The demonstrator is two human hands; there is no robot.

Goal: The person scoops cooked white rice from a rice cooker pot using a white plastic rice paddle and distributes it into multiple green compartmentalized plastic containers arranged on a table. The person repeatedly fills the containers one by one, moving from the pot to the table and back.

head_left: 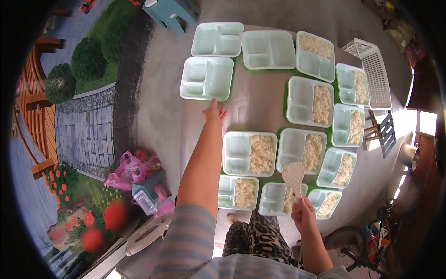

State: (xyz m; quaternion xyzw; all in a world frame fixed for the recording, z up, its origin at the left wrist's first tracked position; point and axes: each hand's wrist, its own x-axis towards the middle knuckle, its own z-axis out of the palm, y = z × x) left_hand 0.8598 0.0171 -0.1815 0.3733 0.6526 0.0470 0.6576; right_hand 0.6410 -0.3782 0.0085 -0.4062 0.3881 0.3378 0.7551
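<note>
My left hand [213, 113] reaches far over the table, its fingertips closed at the near rim of a pale green compartment food tray [218, 80] with no food in it. My right hand [304, 215] grips a light-coloured rice paddle [293, 176] by its handle. The paddle's broad head is raised over a tray of rice [313, 151], covering part of it and of the tray nearer me. In each filled tray, white rice lies in the large compartment only. Two more trays without food, a left one [217, 40] and a middle one [268, 49], sit at the far edge.
Several rice-filled trays stand along the right side and front of the metal table [255, 100]. A white plastic basket [375, 74] is beyond its right edge. Pink plastic bags [132, 169] lie at the left, a blue stool [172, 14] stands far left, and a bicycle [362, 251] is at lower right.
</note>
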